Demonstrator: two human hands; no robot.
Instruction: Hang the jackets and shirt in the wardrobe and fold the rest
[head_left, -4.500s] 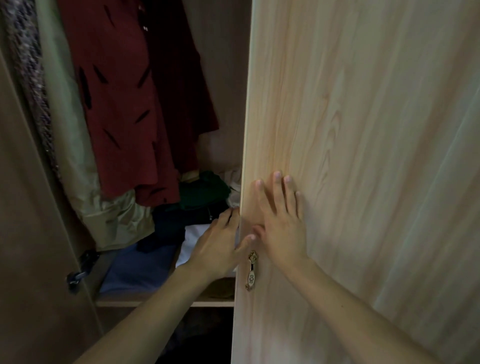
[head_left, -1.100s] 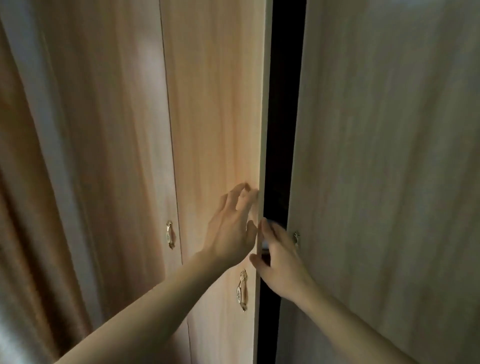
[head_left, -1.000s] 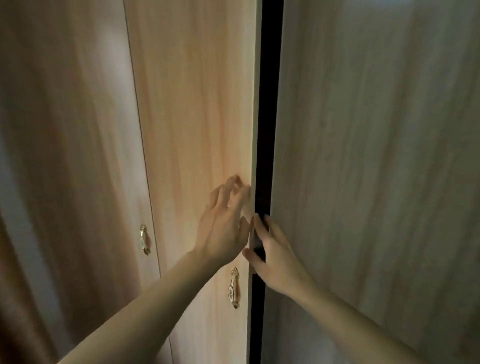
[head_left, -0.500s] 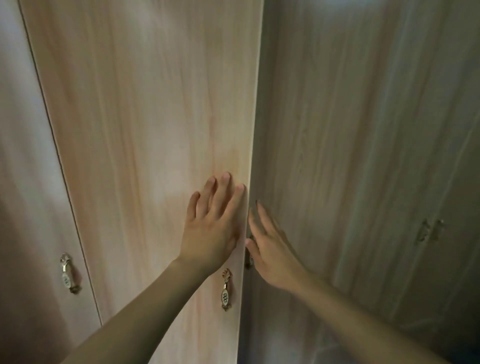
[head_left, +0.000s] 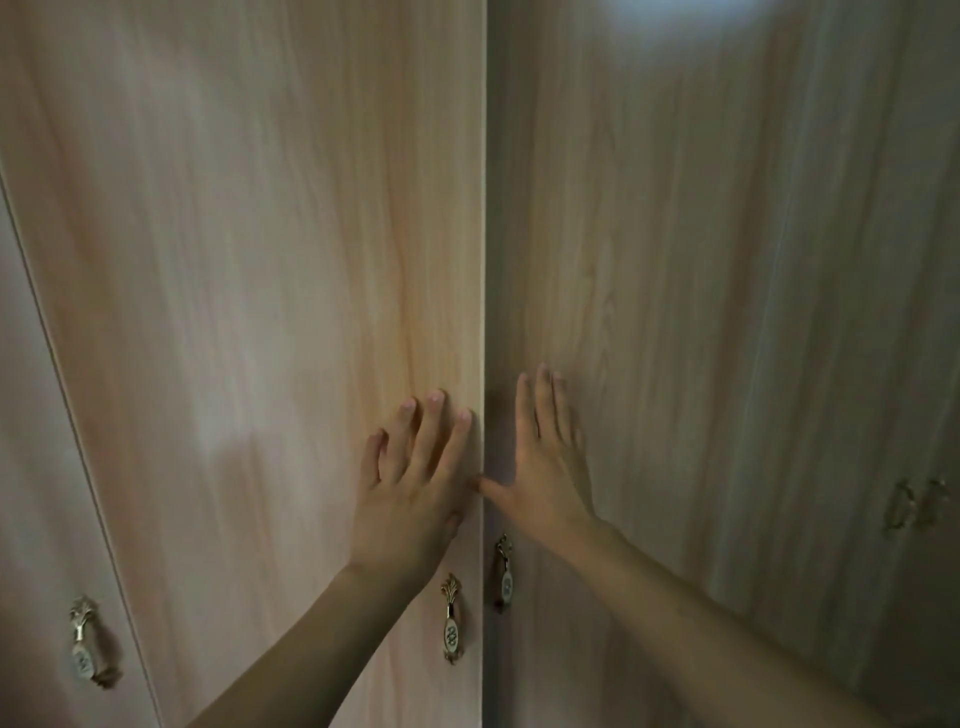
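Observation:
Two light wooden wardrobe doors fill the view and meet at a vertical seam in the middle. My left hand (head_left: 410, 493) presses flat with straight fingers on the left door (head_left: 270, 312), just left of the seam. My right hand (head_left: 545, 467) lies flat with straight fingers on the right door (head_left: 701, 312), its thumb reaching toward the seam. A brass handle (head_left: 451, 618) hangs on the left door below my left hand, and another brass handle (head_left: 505, 574) sits on the right door under my right wrist. No clothes are visible; the doors hide the wardrobe's inside.
A further door panel at the far left carries its own brass handle (head_left: 85, 644). At the far right, two more handles (head_left: 917, 504) show dimly on another pair of doors.
The dark gap between the two doors has shut. My right hand moved from the right door's edge to lie flat on its face. My left hand stayed pressing the left door.

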